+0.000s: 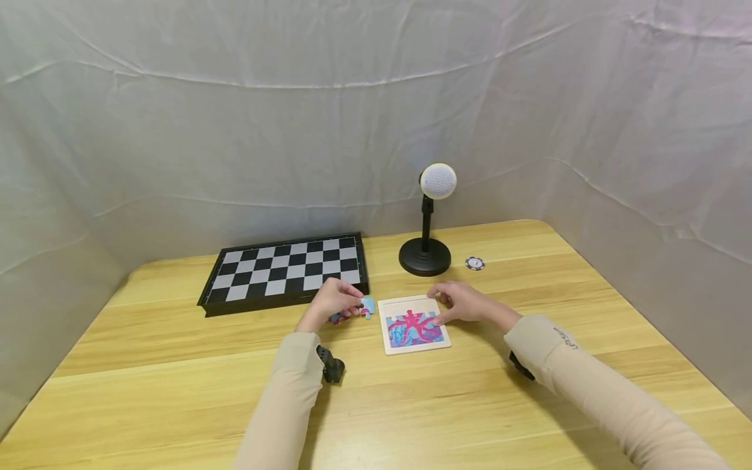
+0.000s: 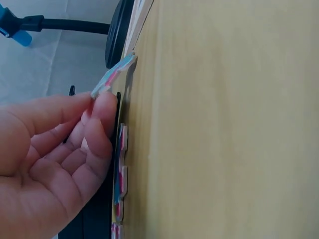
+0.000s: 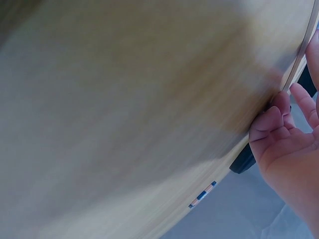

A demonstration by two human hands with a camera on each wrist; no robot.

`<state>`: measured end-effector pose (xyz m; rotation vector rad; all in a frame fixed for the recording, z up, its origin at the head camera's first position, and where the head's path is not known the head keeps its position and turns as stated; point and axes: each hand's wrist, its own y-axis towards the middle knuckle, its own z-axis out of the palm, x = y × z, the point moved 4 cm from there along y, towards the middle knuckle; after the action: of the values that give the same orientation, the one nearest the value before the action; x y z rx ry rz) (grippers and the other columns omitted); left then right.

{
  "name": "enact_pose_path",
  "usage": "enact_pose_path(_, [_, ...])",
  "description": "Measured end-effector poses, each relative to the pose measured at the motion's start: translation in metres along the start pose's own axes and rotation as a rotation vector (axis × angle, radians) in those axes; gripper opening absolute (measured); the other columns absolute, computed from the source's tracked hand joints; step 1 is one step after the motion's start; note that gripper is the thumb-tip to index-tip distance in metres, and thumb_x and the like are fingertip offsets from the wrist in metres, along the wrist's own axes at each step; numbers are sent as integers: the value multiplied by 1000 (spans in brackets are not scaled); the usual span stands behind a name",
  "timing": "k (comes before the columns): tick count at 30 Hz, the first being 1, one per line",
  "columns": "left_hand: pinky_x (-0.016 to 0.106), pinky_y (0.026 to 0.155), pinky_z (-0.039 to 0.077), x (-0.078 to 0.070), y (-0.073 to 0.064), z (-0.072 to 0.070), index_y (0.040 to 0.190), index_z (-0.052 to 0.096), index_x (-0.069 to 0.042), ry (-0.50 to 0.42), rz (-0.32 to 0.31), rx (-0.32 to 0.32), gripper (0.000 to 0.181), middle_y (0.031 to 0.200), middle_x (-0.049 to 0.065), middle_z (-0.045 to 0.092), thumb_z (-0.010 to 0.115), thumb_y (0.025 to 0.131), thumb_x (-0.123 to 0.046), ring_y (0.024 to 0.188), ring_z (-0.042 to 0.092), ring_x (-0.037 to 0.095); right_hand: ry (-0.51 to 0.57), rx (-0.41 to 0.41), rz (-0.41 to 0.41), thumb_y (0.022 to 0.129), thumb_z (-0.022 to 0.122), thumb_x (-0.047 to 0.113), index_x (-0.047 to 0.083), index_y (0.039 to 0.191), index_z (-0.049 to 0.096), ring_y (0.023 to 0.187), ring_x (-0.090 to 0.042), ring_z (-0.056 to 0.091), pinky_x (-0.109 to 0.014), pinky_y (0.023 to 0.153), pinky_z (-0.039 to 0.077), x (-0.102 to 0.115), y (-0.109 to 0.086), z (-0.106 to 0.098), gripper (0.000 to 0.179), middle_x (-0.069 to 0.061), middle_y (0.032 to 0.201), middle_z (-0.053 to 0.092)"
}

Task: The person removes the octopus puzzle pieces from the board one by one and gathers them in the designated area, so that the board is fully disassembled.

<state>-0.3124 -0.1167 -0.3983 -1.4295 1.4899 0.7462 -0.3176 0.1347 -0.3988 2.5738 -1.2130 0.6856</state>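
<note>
on the wooden table (image 1: 376,411): one puzzle tray, one chequered board, one stand with a round head, one patterned chip, and some loose pieces.
hands: two, a left hand (image 1: 335,302) and a right hand (image 1: 467,303), each reaching out of a beige sleeve.
left grip: thumb and forefinger together, clamped on one puzzle piece (image 2: 113,75); the other fingers curl in toward the palm.
held piece: at the very tips, most of it jutting out beyond them, tilted, blue with a pink patch; it is just left of the tray and apart from its picture.
right grip: thumb and forefinger apart, touching the puzzle tray (image 1: 389,346) at its right side and upper right corner.
tray: one, lying flat between the hands, with a pink octopus on blue across its lower part and pale bare base above; the seams are too small for a count of the pieces set in it.
loose pieces (image 2: 123,177): more than one, lying under and beside the left hand, near the board's front edge; overlap hides the exact number.
board (image 1: 288,269): one, black and white, behind the left hand.
stand (image 1: 425,258): one, black, behind the tray, its head (image 1: 438,181) pale and meshed.
chip (image 1: 474,263): one, dark and white, right of the stand's base.
</note>
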Motion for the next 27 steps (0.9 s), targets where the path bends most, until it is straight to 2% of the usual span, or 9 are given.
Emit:
enact_pose_path(6, [22,47,45,0,-2,-2,86,63,9,29,-8,3,8,63,11,62,59,82,4,49,54,13,1,0,6,71,75,30,1,110,56,77,-17,43,-30,68,39,-1,0,0,52,-2,84,49])
enact_pose_path(15, [22,46,43,0,-4,-5,83,65,6,96,-24,-31,7,61,9,61,59,82,2,47,53,13,5,-4,-1,71,75,28,1,110,56,77,-17,43,-30,69,39,0,0,0,52,-2,84,50])
enact_pose_path(20, [23,45,43,-2,-5,-6,83,65,5,128,-10,-41,7,60,9,60,59,82,1,47,53,13,5,-5,-5,71,75,28,0,110,56,77,-17,43,-30,69,40,-1,0,0,52,-2,84,50])
enact_pose_path(27, [23,49,44,-7,-6,-4,86,65,4,153,5,-33,9,67,9,63,61,82,-2,51,55,14,3,0,-6,71,75,29,0,111,56,76,-17,43,-29,68,39,0,0,0,52,-1,83,49])
